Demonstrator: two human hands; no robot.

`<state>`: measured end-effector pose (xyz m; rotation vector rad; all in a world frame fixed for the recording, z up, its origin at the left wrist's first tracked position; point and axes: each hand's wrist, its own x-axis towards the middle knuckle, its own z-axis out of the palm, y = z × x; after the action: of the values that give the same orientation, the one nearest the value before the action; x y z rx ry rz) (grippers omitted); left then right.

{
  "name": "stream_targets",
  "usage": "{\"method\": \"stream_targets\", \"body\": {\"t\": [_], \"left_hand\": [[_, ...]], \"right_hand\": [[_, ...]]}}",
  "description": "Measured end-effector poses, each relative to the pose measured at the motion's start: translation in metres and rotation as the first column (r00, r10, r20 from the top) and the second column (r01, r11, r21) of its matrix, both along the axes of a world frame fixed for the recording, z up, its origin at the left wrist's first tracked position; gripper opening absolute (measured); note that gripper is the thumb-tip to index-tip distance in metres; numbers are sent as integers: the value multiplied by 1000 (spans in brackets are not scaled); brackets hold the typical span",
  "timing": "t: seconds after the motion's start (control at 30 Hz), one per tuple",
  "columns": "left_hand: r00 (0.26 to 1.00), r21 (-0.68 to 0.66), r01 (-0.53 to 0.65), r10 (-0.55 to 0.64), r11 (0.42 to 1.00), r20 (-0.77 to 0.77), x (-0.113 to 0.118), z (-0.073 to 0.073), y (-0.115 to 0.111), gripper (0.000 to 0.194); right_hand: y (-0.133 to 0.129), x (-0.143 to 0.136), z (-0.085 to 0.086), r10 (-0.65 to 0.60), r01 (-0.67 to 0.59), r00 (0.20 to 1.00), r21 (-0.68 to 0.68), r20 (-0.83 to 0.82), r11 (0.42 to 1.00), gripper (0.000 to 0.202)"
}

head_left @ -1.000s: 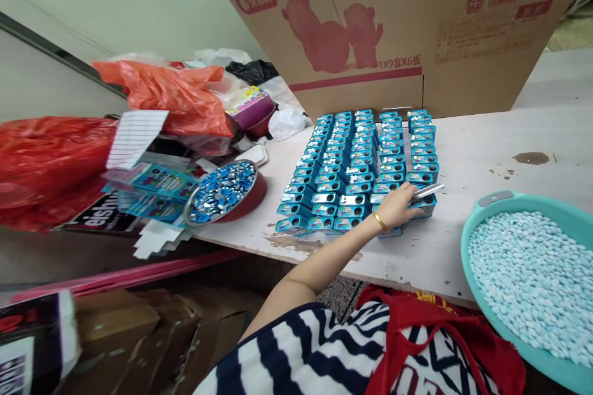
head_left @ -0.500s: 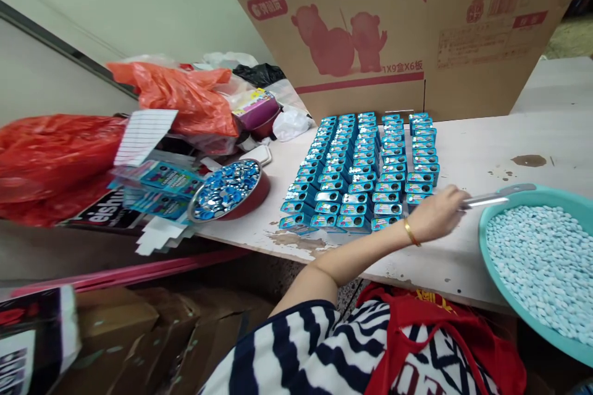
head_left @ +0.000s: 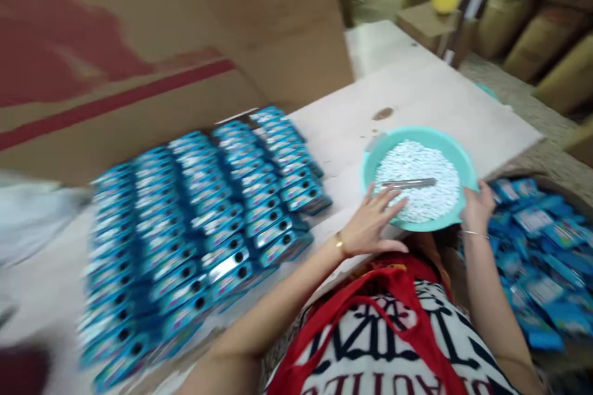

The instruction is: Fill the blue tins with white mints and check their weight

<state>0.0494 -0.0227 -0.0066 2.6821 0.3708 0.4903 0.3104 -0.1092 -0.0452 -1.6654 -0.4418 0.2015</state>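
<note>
My left hand [head_left: 374, 222] has its fingers spread at the left edge of the teal basin [head_left: 417, 134], fingertips over the rim. On the basin's right side, my right hand [head_left: 477, 207] grips the rim. Pale blue-white pellets [head_left: 424, 163] fill the basin, and a metal tool [head_left: 410, 184] lies across them, close to my left fingertips. Left of the basin, blue boxes [head_left: 273, 213] stand in several rows, many with a dark round hole in the top. The view is blurred by motion.
A large brown carton [head_left: 185, 31] stands behind the rows on the white table [head_left: 445, 86]. Right of the basin, below the table, a container holds many blue packages [head_left: 546, 247]. A yellow bowl [head_left: 445, 0] sits on a box at the back, near stacked brown bundles [head_left: 532, 37].
The view has swung right. My left hand has let go of the metal tool, which now lies on the pellets. My right hand has come into view, and the basin has moved nearer the rows.
</note>
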Motion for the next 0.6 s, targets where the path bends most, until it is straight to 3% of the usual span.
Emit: {"method": "stream_targets", "body": {"t": [0.13, 0.23, 0.3, 0.4, 0.47, 0.53, 0.6], "left_hand": [[995, 48, -83, 80, 995, 58, -10, -46, -13, 93], [976, 115, -214, 208, 970, 59, 4, -60, -24, 73], [963, 189, -246, 262, 951, -68, 23, -56, -22, 65], [930, 241, -266, 315, 933, -190, 71, -37, 3, 56], [925, 194, -324, 353, 926, -139, 115, -23, 26, 54], [941, 110, -310, 322, 944, -108, 160, -13, 45, 62], [884, 63, -450, 454, 891, -110, 192, -7, 52, 68]], "right_hand": [[-5, 6, -27, -37, 39, 992, 20, -124, 999, 53], [-19, 0, -31, -6, 26, 973, 84, -231, 996, 54], [-33, -2, -35, 7, 30, 950, 114, -312, 993, 54], [-59, -1, -42, 15, 36, 909, 115, -418, 993, 52], [-78, -1, -45, 4, 45, 888, 95, -460, 994, 51], [-99, -2, -47, -24, 64, 875, 66, -483, 996, 51], [-117, -6, -49, -61, 88, 865, 31, -499, 996, 53]]}}
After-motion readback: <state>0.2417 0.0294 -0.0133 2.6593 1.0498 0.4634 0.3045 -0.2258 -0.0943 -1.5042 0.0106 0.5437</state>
